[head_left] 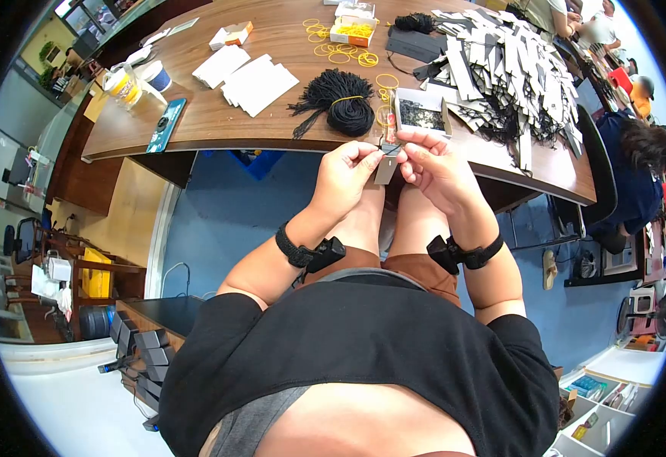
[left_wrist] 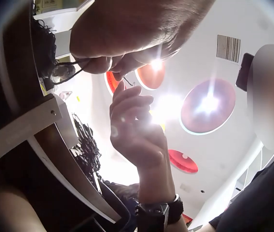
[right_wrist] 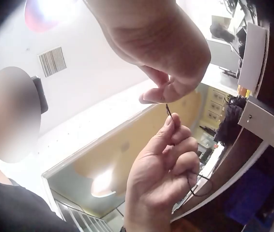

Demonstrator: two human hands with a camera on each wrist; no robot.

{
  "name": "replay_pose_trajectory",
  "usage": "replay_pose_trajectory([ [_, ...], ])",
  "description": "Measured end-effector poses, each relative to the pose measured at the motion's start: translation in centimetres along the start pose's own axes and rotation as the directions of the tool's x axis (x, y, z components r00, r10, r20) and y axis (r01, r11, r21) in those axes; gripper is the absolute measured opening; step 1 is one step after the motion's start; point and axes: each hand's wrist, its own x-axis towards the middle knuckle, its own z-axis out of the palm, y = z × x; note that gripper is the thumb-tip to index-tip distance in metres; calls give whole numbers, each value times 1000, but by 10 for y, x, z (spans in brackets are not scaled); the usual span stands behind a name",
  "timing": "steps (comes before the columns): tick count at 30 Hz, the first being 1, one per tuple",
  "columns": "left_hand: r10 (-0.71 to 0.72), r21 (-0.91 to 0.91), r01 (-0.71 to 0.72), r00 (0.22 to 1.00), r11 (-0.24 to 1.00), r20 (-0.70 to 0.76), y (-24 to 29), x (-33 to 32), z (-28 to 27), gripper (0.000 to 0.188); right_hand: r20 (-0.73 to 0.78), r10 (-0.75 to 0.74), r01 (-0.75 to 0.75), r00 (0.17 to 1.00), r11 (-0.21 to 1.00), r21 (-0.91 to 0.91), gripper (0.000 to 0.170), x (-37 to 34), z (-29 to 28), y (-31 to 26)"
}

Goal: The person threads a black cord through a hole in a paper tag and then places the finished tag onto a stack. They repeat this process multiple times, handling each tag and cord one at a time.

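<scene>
Left hand (head_left: 344,174), centre of the head view: thumb-and-finger pinch on black cord (right_wrist: 169,110). Just below, between hands: pale tag (head_left: 385,172). Right hand (head_left: 446,174), right of centre: pinch on same cord. Possible faults: slippage from too light a grip; tangling of loop (right_wrist: 212,184) from uneven pull.

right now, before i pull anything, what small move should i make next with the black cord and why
I'd probably settle the black cord firmly in the right hand before pulling: the left hand pinches it and a short stretch reaches the right hand, whose grip on it isn't clear. Cord also loops loosely beside the left hand.
</scene>
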Motion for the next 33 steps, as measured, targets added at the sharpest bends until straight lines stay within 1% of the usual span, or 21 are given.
replay_pose_trajectory([
  [4,23,-20,-23,1000,1000,9,0,-1,0,14,38,39,-40,999,999,23,20,2,-1,3],
  [7,15,-12,-15,1000,1000,-5,-2,-1,1,14,0,27,-27,1000,999,-38,20,0,2,6],
  [10,1,-34,-1,1000,999,14,-1,-2,1,14,-89,-116,82,989,944,-319,18,-4,15,13],
  [11,12,-35,-11,999,999,30,-2,-2,1,14,-94,-145,104,985,933,-344,16,-5,19,16],
  [13,32,-36,-29,998,999,61,-4,-2,1,13,-107,-149,99,983,922,-374,15,-4,18,20],
  [16,39,14,-40,995,999,95,-7,-3,-3,12,-105,-157,105,982,917,-385,13,-5,15,28],
  [17,38,64,-44,995,997,96,-6,-3,-5,12,-101,-161,111,982,917,-384,12,-6,14,29],
  [19,34,164,-50,994,985,101,-5,-4,-8,11,-113,-58,11,992,924,-383,12,-6,11,22],
  [20,21,176,-42,993,983,118,-5,-5,-10,11,-119,-7,-39,993,923,-382,13,-6,9,19],
  [21,11,188,-36,991,982,134,-5,-6,-11,11,-102,-22,-21,995,914,-405,14,-5,6,19],
  [24,10,201,-43,986,979,166,-5,-4,-14,10,-103,-191,108,976,838,-536,16,-4,6,17],
  [25,15,202,-50,985,978,174,-4,-4,-15,10,-3,-327,225,945,658,-718,20,-3,2,14],
  [27,-61,190,26,982,982,180,6,-5,-14,11,231,-482,424,845,343,-838,25,-4,9,5],
  [28,-99,183,65,978,981,184,11,-6,-13,11,356,-522,500,775,163,-850,28,-6,13,-2],
  [29,-121,173,88,974,981,192,14,-6,-12,11,323,-418,435,849,207,-876,37,-10,14,-7],
  [31,-165,152,134,963,979,211,17,-7,-10,12,522,-389,578,759,34,-816,39,-8,19,-14],
  [32,-205,126,180,952,976,226,17,-7,-12,12,612,-360,640,704,-50,-767,39,-7,20,-16],
  [33,-244,100,226,939,969,242,18,-6,-14,12,609,-352,643,711,-24,-765,36,-8,20,-17],
])
